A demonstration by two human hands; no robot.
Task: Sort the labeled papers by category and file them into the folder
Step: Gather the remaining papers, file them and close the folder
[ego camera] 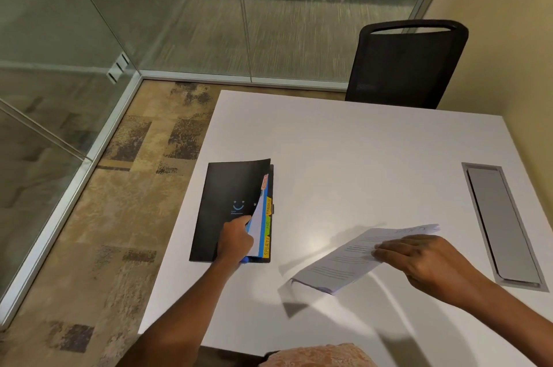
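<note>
A black folder [227,193] lies at the left side of the white table [359,145], with coloured index tabs [267,223] along its right edge reading SPORTS, HR, FINANCE and one more. My left hand [236,239] grips the folder's lower right corner, fingers tucked under the cover and a blue-and-white divider, lifting them slightly. My right hand [419,256] holds a stack of printed papers [356,259] just above the table, right of the folder. The top sheet has a handwritten label at its far corner, too blurred to read surely.
A black mesh chair [407,64] stands at the table's far side. A grey cable hatch [502,226] is set into the table at the right. Glass walls enclose the room; patterned carpet [119,217] lies left of the table.
</note>
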